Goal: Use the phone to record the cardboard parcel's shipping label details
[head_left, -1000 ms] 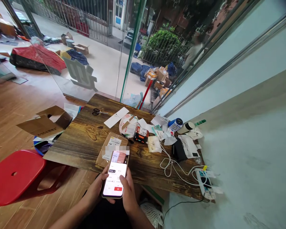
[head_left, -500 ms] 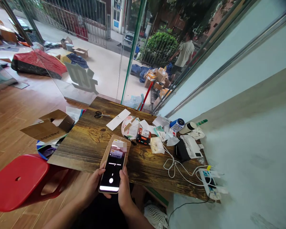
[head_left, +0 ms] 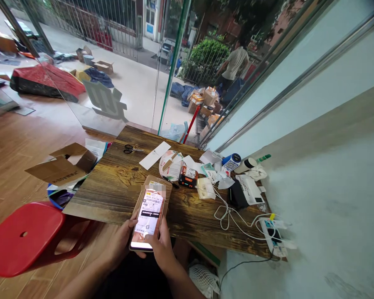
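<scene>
Near the table's front edge, a smartphone (head_left: 147,216) is gripped between my two hands, tilted with its lit screen facing me. The screen shows a printed shipping label. My left hand (head_left: 124,234) is closed around the phone's left side, its thumb along the edge. My right hand (head_left: 162,245) wraps the right side, and its thumb lies over the lower part of the screen. Behind the phone's upper end sits a flat brown parcel (head_left: 167,198), mostly covered by it; a label shows at its top. The fingers under the phone are largely hidden.
On the wooden table (head_left: 112,178) are scissors (head_left: 129,148), a white card (head_left: 155,155), a black-and-orange label printer (head_left: 188,176), a tissue pack (head_left: 205,189), white cables (head_left: 224,218) and a power strip (head_left: 272,238). A red stool (head_left: 25,238) and an open carton (head_left: 60,166) stand left. Outside, a person (head_left: 235,62) is by stacked boxes.
The phone screen has gone from a dark camera view to a bright label picture. My right thumb has moved from the phone's edge onto the lower screen. The person outside has shifted slightly.
</scene>
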`<state>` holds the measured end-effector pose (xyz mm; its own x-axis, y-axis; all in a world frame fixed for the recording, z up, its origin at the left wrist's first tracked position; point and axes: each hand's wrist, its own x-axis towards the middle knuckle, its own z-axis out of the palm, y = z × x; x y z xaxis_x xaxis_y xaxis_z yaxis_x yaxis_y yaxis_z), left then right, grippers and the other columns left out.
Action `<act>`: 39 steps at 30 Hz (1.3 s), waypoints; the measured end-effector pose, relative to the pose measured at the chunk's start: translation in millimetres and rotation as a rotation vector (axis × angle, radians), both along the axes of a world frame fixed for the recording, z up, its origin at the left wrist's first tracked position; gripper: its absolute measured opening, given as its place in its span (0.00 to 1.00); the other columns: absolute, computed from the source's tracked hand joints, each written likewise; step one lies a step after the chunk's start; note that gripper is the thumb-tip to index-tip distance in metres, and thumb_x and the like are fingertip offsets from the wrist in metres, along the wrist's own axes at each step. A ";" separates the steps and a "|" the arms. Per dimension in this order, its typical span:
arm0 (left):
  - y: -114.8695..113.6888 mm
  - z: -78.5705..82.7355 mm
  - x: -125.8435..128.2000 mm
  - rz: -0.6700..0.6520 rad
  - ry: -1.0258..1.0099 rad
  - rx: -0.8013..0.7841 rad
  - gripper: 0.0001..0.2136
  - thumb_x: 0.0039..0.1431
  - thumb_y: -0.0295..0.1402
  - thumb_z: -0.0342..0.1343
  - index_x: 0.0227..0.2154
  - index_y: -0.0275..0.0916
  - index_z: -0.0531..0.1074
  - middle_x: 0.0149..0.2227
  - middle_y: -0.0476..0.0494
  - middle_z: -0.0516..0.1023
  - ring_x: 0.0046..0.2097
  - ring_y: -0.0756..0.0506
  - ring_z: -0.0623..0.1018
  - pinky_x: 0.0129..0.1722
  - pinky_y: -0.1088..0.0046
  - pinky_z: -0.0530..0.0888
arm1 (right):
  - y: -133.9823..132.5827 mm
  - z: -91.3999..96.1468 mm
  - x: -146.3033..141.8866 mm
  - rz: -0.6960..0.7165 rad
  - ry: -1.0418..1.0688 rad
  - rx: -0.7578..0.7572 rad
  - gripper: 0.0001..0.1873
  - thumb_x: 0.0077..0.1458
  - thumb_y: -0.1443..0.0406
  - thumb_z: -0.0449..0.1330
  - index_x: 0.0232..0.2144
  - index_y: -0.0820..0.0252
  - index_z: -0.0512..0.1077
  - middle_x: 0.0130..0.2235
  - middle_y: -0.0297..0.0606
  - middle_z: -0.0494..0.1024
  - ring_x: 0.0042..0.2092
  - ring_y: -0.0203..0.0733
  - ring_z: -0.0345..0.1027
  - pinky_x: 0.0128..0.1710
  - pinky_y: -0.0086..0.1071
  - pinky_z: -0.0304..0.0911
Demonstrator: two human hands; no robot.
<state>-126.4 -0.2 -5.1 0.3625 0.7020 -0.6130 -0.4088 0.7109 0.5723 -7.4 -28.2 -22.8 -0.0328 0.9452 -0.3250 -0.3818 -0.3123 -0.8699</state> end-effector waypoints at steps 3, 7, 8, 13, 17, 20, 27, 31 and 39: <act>-0.3 -0.7 -0.8 0.016 0.006 -0.009 0.31 0.53 0.33 0.50 0.61 0.40 0.53 0.45 0.38 0.79 0.37 0.37 0.80 0.17 0.71 0.76 | -0.2 1.4 0.2 0.023 -0.049 0.049 0.24 0.39 0.71 0.58 0.43 0.56 0.67 0.41 0.35 0.77 0.43 0.44 0.71 0.45 0.37 0.66; -1.6 -2.6 -1.3 0.013 -0.005 -0.010 0.32 0.53 0.33 0.51 0.62 0.41 0.51 0.45 0.39 0.79 0.37 0.37 0.80 0.17 0.70 0.76 | -0.8 1.4 1.1 0.030 -0.039 0.066 0.26 0.40 0.71 0.58 0.45 0.55 0.66 0.43 0.36 0.77 0.45 0.44 0.71 0.47 0.38 0.65; -1.9 -3.2 -1.3 0.007 -0.004 -0.008 0.32 0.53 0.33 0.51 0.62 0.42 0.50 0.45 0.39 0.79 0.36 0.37 0.80 0.16 0.70 0.76 | -0.9 1.6 1.7 0.035 -0.030 0.066 0.27 0.40 0.70 0.57 0.47 0.55 0.65 0.45 0.36 0.77 0.47 0.45 0.70 0.48 0.38 0.65; -2.6 -6.0 -1.0 -0.019 0.005 -0.013 0.32 0.55 0.33 0.50 0.63 0.42 0.48 0.45 0.38 0.79 0.36 0.37 0.81 0.15 0.70 0.76 | -1.8 0.9 4.5 0.048 -0.001 0.048 0.31 0.41 0.71 0.56 0.52 0.55 0.63 0.49 0.36 0.75 0.49 0.44 0.69 0.50 0.38 0.63; -2.9 -6.8 -0.7 -0.007 -0.015 -0.003 0.32 0.54 0.32 0.50 0.63 0.41 0.48 0.44 0.38 0.80 0.36 0.38 0.81 0.16 0.71 0.76 | -2.3 -0.3 4.5 0.038 -0.001 0.039 0.32 0.40 0.72 0.55 0.51 0.55 0.63 0.47 0.35 0.76 0.46 0.44 0.70 0.48 0.36 0.65; -3.2 -7.0 0.0 -0.017 -0.009 -0.004 0.32 0.55 0.33 0.50 0.63 0.41 0.48 0.44 0.37 0.80 0.36 0.37 0.81 0.15 0.71 0.75 | -1.8 0.4 3.8 0.022 -0.016 0.020 0.32 0.39 0.73 0.55 0.51 0.55 0.64 0.47 0.34 0.76 0.47 0.44 0.70 0.48 0.37 0.64; -3.2 -4.0 1.9 -0.011 -0.006 -0.011 0.33 0.53 0.34 0.52 0.62 0.41 0.49 0.43 0.37 0.80 0.36 0.37 0.80 0.15 0.70 0.76 | -1.5 2.9 6.3 0.021 -0.008 0.007 0.32 0.39 0.71 0.57 0.51 0.55 0.64 0.48 0.34 0.76 0.47 0.46 0.70 0.48 0.38 0.65; -3.5 0.3 2.8 -0.013 0.018 -0.023 0.33 0.54 0.33 0.51 0.63 0.41 0.48 0.45 0.37 0.79 0.36 0.37 0.80 0.15 0.69 0.76 | -2.2 2.7 12.0 0.028 0.011 -0.011 0.29 0.40 0.70 0.57 0.49 0.55 0.67 0.46 0.34 0.77 0.46 0.46 0.70 0.48 0.38 0.64; -3.2 0.3 5.9 0.005 0.023 -0.040 0.31 0.56 0.33 0.49 0.63 0.40 0.48 0.50 0.36 0.76 0.36 0.38 0.80 0.14 0.70 0.76 | -0.4 3.5 28.9 0.097 0.110 0.028 0.28 0.43 0.67 0.51 0.49 0.58 0.70 0.46 0.36 0.77 0.49 0.48 0.69 0.54 0.42 0.57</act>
